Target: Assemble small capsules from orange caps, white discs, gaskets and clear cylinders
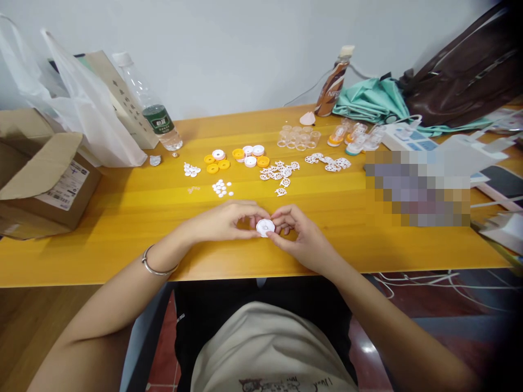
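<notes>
Between my two hands, just above the wooden table (134, 261), is a small round white plastic cap (265, 227) with a ring-shaped recess in its face. My left hand (229, 220) grips its left edge between thumb and fingers. On the other side, the thumb and fingertips of my right hand (300, 237) close on its right edge. Beyond the hands lie white spoked plastic pieces (280, 173), small white discs (220, 188) and a group of yellow and white round caps (250, 155). Smaller white parts (192, 170) are heaped to the left.
Clear plastic cylinders (298, 137) and clear assembled pieces with coloured bases (355, 136) stand at the back right. A water bottle (161, 120), an open cardboard box (53, 174) and a white bag (93, 114) occupy the left. At right are a coffee bottle (333, 84) and power strip (402, 139).
</notes>
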The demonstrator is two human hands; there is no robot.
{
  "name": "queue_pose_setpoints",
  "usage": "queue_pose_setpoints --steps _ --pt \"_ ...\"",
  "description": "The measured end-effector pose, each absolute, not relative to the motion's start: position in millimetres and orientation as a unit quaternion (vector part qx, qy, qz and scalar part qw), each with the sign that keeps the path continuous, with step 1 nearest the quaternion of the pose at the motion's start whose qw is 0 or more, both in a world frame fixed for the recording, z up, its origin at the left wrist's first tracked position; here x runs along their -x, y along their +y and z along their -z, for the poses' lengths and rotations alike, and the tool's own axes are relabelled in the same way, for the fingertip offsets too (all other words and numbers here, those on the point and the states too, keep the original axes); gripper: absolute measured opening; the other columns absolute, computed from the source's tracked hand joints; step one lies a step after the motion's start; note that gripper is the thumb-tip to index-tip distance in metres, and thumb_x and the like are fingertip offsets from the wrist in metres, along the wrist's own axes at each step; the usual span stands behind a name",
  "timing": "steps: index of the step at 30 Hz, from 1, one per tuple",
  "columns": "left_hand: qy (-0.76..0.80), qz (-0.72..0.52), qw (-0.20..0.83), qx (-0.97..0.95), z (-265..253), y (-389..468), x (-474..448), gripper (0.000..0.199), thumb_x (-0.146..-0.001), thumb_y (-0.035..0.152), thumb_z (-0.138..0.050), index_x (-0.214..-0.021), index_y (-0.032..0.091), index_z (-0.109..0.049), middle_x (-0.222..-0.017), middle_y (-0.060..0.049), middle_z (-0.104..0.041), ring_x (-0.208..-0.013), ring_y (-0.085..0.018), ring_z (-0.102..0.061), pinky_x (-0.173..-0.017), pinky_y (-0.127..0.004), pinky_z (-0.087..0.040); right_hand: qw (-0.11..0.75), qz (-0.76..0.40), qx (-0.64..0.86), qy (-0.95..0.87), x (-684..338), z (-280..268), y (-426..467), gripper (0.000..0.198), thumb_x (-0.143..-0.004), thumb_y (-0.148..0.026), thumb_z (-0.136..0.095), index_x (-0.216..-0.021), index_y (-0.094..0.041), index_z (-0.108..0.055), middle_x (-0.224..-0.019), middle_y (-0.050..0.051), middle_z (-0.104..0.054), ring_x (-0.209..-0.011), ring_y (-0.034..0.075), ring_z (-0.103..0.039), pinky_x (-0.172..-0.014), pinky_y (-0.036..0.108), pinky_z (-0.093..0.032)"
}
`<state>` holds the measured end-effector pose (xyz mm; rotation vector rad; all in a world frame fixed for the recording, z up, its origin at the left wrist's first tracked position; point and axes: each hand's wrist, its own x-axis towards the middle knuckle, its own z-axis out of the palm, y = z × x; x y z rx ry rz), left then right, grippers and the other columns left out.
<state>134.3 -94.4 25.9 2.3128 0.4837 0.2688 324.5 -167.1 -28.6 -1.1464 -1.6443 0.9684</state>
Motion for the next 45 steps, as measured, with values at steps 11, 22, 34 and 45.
queue_pose_setpoints --steps 11,22,34,45 --pt "0.189 -0.107 0.388 -0.896 -25 -94 -134 0.030 -0.082 0.026 -0.058 -0.110 0.015 -0.059 -0.096 -0.007 -0.061 -0.081 -0.013 -0.057 -0.073 -0.025 -0.047 0.450 -0.419 0.468 -0.634 -324 25 -167 0.021 -0.076 -0.024 -0.060 -0.090 -0.022 -0.045 -0.077 -0.001 -0.059 -0.065 0.011 -0.054 -0.063 0.026 -0.045" --pt "0.251 -0.161 0.503 -0.811 -15 -94 -142 0.021 -0.084 0.025 -0.054 -0.100 0.012 -0.060 -0.087 -0.006 -0.066 -0.075 -0.011 -0.059 -0.072 -0.024 -0.048 0.467 -0.461 0.441 -0.613 -323 22 -168 0.027 -0.076 -0.027 -0.063 -0.093 -0.023 -0.043 -0.079 -0.001 -0.062 -0.068 0.012 -0.057 -0.067 0.028 -0.048" --pt "0.241 -0.213 0.573 -0.754 -7 -94 -141 0.027 -0.080 0.023 -0.060 -0.104 0.014 -0.050 -0.083 -0.003 -0.060 -0.075 -0.010 -0.057 -0.072 -0.025 -0.046 0.465 -0.478 0.425 -0.612 -323 23 -169 0.029 -0.076 -0.026 -0.064 -0.103 -0.022 -0.058 -0.092 0.003 -0.067 -0.083 0.015 -0.064 -0.079 0.031 -0.053" --pt "0.422 -0.285 0.159 -0.846 -21 -7 -131 0.021 -0.082 0.020 -0.048 -0.098 0.012 -0.060 -0.100 -0.009 -0.063 -0.090 -0.018 -0.057 -0.083 -0.032 -0.044 0.512 -0.483 0.459 -0.542 -322 21 -168 0.033 -0.071 -0.029 -0.069 -0.102 -0.020 -0.062 -0.092 0.005 -0.070 -0.086 0.017 -0.067 -0.085 0.034 -0.054"
